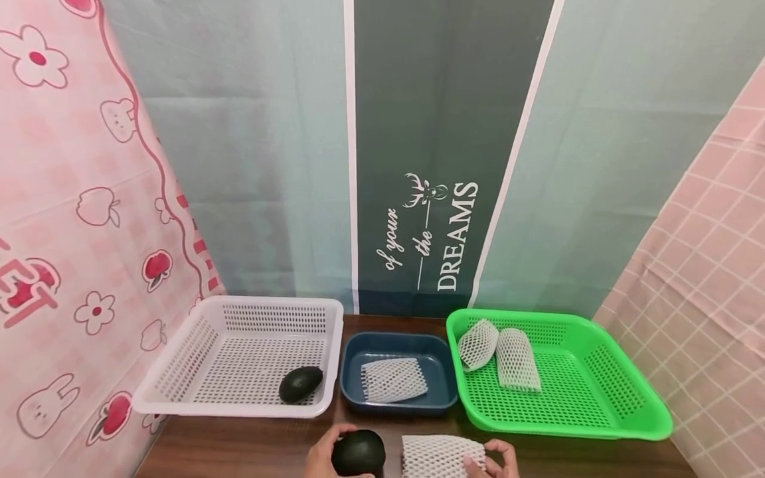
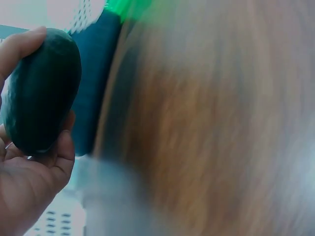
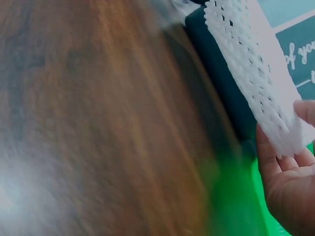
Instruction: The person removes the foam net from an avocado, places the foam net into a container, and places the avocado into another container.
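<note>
A dark green avocado (image 1: 358, 453) is gripped by my left hand (image 1: 321, 458) at the front edge of the head view. In the left wrist view the thumb lies at one end of the avocado (image 2: 45, 91) and curled fingers at the other. My right hand (image 1: 501, 459) pinches a white foam net sleeve (image 1: 439, 455) by its right end. This foam net sleeve (image 3: 251, 69) looks flattened in the right wrist view, thumb on one face and fingers behind. Avocado and sleeve are side by side, a small gap between them.
A white basket (image 1: 239, 406) at left holds another avocado (image 1: 301, 384). The blue tray (image 1: 399, 406) in the middle contains one foam net sleeve (image 1: 394, 380). In the green basket (image 1: 568, 430) at right are two net-wrapped pieces (image 1: 517, 360). All stand on a brown wooden table (image 1: 239, 445) before a curtain.
</note>
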Tool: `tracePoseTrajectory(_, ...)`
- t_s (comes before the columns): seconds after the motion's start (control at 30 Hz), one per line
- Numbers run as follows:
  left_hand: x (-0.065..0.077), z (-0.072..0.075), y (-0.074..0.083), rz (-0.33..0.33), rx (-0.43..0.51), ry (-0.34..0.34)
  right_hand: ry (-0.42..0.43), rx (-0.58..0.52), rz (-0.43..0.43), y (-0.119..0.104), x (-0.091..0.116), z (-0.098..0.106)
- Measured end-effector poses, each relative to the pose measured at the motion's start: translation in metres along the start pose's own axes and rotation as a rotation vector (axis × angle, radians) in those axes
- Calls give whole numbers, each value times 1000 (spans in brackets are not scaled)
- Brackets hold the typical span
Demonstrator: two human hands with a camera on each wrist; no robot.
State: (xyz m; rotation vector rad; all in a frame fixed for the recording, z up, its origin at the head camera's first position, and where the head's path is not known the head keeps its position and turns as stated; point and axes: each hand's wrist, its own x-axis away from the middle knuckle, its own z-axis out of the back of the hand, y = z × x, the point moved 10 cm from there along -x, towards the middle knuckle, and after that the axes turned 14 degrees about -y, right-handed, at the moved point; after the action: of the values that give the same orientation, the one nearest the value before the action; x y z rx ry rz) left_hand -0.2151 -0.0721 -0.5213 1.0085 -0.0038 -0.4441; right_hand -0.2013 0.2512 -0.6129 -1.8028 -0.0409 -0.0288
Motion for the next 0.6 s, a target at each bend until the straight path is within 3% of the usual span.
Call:
tracePoseTrajectory(0.1,4,13,5,53,-36,2,34,23,-5,-15,5,3)
tracePoseTrajectory(0.23,9,33,14,92,-46,28,130,37,-132,-39,14,-1)
tracePoseTrajectory(0.33,11,50,19,110,-26,87,169,17,-171,-59,18,-9)
tracePoseTrajectory(0.47,14,69,19,162,12,137,127,59,-61,-90,15,-20)
tracePoseTrajectory(0.6,15,85,21,186,19,165,113,168,130,-119,10,-26)
